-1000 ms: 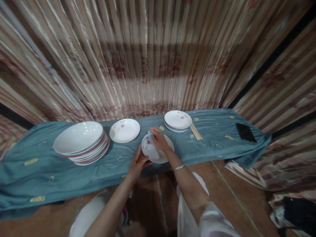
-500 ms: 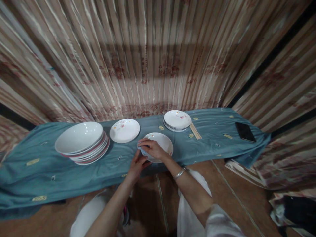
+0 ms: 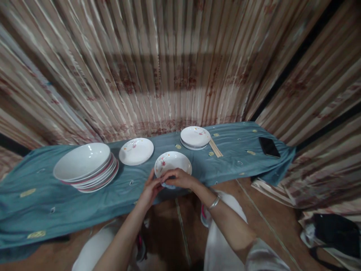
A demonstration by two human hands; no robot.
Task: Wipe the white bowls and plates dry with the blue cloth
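Both hands hold one flowered plate (image 3: 172, 163) at the front edge of the blue tablecloth (image 3: 70, 203). The left hand (image 3: 149, 191) grips its rim; the right hand (image 3: 178, 178) presses a small cloth (image 3: 168, 185) there. One flowered plate (image 3: 136, 151) lies alone; a small stack (image 3: 195, 137) waits behind.

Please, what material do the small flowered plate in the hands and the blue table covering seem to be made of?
The flowered plate looks like glazed ceramic or porcelain: white, smooth, with printed red flowers; melamine cannot be ruled out. The blue covering seems woven fabric with a slight sheen, since it wrinkles, drapes over the edge and carries small stitched-looking motifs.
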